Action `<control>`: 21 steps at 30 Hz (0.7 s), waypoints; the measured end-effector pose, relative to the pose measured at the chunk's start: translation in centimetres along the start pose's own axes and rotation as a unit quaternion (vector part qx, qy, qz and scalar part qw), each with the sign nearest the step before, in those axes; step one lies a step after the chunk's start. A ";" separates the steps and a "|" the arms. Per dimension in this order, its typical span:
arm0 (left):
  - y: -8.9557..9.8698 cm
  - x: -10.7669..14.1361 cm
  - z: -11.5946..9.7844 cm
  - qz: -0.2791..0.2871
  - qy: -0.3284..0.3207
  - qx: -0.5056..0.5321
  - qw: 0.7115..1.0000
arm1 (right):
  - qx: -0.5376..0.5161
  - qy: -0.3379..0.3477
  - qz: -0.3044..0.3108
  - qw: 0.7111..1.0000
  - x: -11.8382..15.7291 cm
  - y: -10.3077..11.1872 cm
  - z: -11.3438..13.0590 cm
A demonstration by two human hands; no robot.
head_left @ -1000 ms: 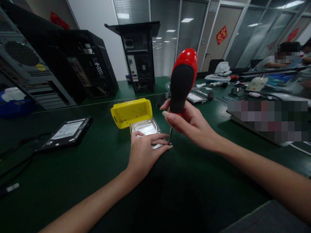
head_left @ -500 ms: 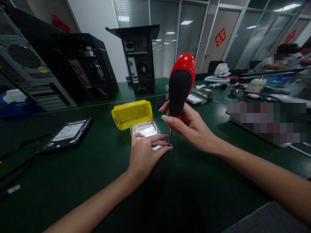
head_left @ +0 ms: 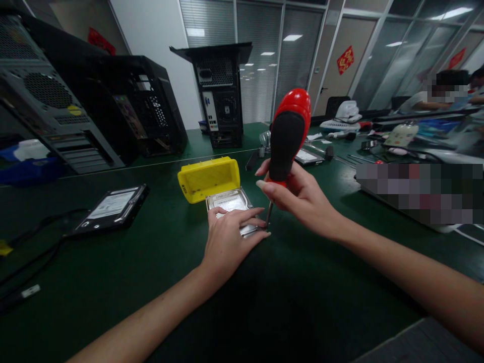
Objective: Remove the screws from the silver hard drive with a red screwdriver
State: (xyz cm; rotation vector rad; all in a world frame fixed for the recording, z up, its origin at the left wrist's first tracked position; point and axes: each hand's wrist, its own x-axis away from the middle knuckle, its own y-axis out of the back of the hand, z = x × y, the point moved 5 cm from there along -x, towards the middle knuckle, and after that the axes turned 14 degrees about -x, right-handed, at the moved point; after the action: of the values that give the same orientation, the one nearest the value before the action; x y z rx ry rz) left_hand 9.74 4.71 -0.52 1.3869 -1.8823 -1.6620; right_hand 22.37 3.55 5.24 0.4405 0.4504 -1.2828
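Observation:
A silver hard drive (head_left: 230, 199) with a white label lies on the green table. My left hand (head_left: 230, 232) spans its near part, fingers over the top and thumb at the near right corner, gripping it. My right hand (head_left: 298, 194) holds a screwdriver (head_left: 289, 136) with a thick red and black handle, its fingers around the lower handle. The shaft points down to the right edge of the drive, beside my left fingertips; the tip's contact is hidden. Just behind the drive, touching or nearly so, is a yellow plastic bin (head_left: 215, 169) with small dark bits inside.
To the left lies another hard drive (head_left: 111, 207) near black cables (head_left: 45, 252). Black computer cases (head_left: 223, 96) stand at the back and left. On the right are a pixelated object (head_left: 412, 194), a further drive (head_left: 308, 156) and tools. A person (head_left: 419, 101) sits far right.
The whole view has shifted slightly, things appearing a little further right and lower. Both hands keep their grips, and the screwdriver stays at the drive's right edge.

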 end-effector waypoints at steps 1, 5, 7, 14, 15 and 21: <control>0.0 0.0 0.0 0.002 -0.003 0.000 1.000 | -0.001 -0.002 0.000 1.000 0.0 0.0 0.0; 0.0 -0.1 -0.1 0.011 -0.001 0.004 1.000 | -0.024 -0.007 0.000 1.000 0.0 -0.1 0.1; 0.0 -0.1 -0.1 0.010 0.000 0.005 1.000 | -0.032 -0.009 0.000 0.999 0.0 -0.1 0.1; -0.1 -0.1 -0.1 0.002 -0.002 0.008 1.000 | -0.036 -0.011 0.010 0.999 0.1 -0.2 0.0; -0.1 -0.1 -0.1 0.000 -0.002 0.008 1.000 | -0.036 -0.012 0.011 0.999 0.2 -0.2 0.0; -0.1 0.0 0.0 -0.004 -0.001 0.003 1.000 | -0.026 -0.016 0.009 0.999 0.3 -0.1 -0.1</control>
State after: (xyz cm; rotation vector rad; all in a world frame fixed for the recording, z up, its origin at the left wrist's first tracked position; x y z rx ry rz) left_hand 9.80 4.72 -0.60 1.3967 -1.8878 -1.6638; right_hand 22.30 3.32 5.02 0.3791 0.4504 -1.2566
